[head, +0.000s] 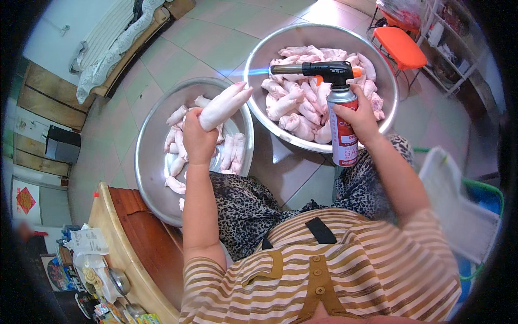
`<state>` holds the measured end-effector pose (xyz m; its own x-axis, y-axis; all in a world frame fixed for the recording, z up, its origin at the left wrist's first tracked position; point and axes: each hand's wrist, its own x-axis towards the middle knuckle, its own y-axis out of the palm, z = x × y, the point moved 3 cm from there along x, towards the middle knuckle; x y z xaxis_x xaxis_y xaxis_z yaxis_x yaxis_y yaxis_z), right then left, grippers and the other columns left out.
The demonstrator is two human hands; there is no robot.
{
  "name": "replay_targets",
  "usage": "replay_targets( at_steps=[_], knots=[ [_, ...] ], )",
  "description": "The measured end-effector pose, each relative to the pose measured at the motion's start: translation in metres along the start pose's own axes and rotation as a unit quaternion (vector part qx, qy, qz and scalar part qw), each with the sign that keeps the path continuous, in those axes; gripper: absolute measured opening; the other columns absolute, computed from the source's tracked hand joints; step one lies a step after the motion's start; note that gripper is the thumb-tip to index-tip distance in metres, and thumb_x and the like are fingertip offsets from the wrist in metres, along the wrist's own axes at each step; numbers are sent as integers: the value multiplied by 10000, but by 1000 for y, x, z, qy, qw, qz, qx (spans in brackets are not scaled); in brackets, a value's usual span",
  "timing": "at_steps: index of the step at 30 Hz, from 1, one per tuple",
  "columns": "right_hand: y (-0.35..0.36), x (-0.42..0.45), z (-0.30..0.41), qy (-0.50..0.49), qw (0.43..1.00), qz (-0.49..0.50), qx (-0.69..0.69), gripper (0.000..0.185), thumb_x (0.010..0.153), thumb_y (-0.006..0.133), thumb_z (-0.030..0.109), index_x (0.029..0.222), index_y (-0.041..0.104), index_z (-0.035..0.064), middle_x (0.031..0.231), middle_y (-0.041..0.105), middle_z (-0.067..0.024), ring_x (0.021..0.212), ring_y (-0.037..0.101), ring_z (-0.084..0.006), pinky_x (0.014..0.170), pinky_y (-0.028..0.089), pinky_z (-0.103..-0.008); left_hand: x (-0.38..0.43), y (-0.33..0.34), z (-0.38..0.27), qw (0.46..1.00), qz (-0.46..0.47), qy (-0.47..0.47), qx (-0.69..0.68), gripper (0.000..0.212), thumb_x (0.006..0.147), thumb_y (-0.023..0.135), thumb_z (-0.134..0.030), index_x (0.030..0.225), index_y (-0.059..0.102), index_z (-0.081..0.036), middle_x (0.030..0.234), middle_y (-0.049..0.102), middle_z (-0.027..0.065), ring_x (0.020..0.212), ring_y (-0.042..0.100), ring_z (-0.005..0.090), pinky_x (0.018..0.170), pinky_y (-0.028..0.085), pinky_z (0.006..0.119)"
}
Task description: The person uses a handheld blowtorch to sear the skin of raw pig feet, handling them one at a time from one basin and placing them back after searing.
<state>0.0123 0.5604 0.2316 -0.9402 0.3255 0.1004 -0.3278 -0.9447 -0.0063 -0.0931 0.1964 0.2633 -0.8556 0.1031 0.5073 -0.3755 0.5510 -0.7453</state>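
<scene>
My left hand [199,137] grips a pale pig's trotter [224,106] by its thick end, hoof pointing up and right. It is held above the smaller steel basin [151,133], where several trotters [232,152] lie apart. In my right hand [359,115] is a red and white gas canister [342,133], upright, with a black blowtorch head [330,71] on top. A blue flame [251,72] shoots left from its nozzle and passes above the hoof tip; whether it touches cannot be told. Behind the torch, a larger steel basin [259,109] holds a heap of trotters [285,103].
A wooden table [121,247] loaded with bags and bowls stands at lower left. At right are a white plastic basket [453,210] and a green-rimmed blue tub [481,198]. An orange chair [400,46] and a shelf rack [449,52] stand at upper right, on a tiled floor [170,60].
</scene>
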Motion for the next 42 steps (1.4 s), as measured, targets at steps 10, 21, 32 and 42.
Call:
replay_targets(
  at_steps=[10, 21, 32, 42],
  knots=[
    [20, -6, 12, 0, 996, 79, -47, 639, 712, 741, 216, 1245, 467, -7, 1042, 620, -99, 921, 608, -156, 822, 496, -300, 0, -8, 14, 995, -10, 50, 87, 398, 695, 681, -45, 1070, 548, -75, 1047, 604, 129, 1001, 553, 356, 864, 447, 444],
    [30, -5, 11, 13, 990, 101, -93, 730, 704, 750, 275, 1286, 434, -31, 1048, 625, -136, 948, 613, -184, 853, 488, -317, -3, -9, 3, 988, -5, 108, 106, 409, 676, 647, -21, 1065, 540, -91, 1059, 589, 110, 988, 555, 349, 839, 463, 434],
    [30, -3, 7, 49, 986, 120, -107, 768, 680, 741, 261, 1306, 413, -40, 1063, 601, -140, 961, 599, -193, 865, 480, -321, -3, -13, -3, 988, -15, 118, 96, 416, 676, 659, -10, 1064, 542, -103, 1060, 595, 97, 1004, 556, 338, 846, 466, 429],
    [26, 0, 3, 47, 981, 146, -115, 710, 687, 739, 292, 1253, 463, -36, 965, 635, -140, 858, 627, -188, 781, 508, -308, -7, -14, -5, 985, -32, 147, 79, 474, 644, 677, 8, 1078, 532, -114, 1073, 595, 81, 1028, 555, 331, 863, 464, 421]
  ],
)
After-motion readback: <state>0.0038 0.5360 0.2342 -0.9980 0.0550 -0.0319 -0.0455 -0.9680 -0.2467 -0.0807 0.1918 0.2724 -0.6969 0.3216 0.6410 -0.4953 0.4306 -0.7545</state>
